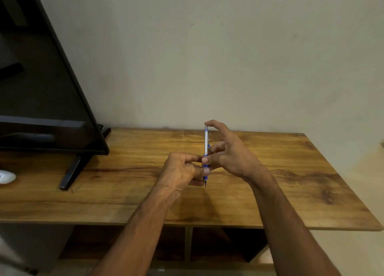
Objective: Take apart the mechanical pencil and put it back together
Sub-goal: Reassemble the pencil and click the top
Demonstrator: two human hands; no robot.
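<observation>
While the mechanical pencil stands upright above the middle of the wooden table, tip down, the left hand pinches its blue grip and the right hand holds the barrel, forefinger curled over the top end. A dark screen stands at the table's left end.

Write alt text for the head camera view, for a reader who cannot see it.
Two bare hands hold a silver-and-blue mechanical pencil upright, tip down, above a wooden table: the left hand pinches its blue grip, the right hand holds the barrel. A dark monitor stands at the left.
</observation>
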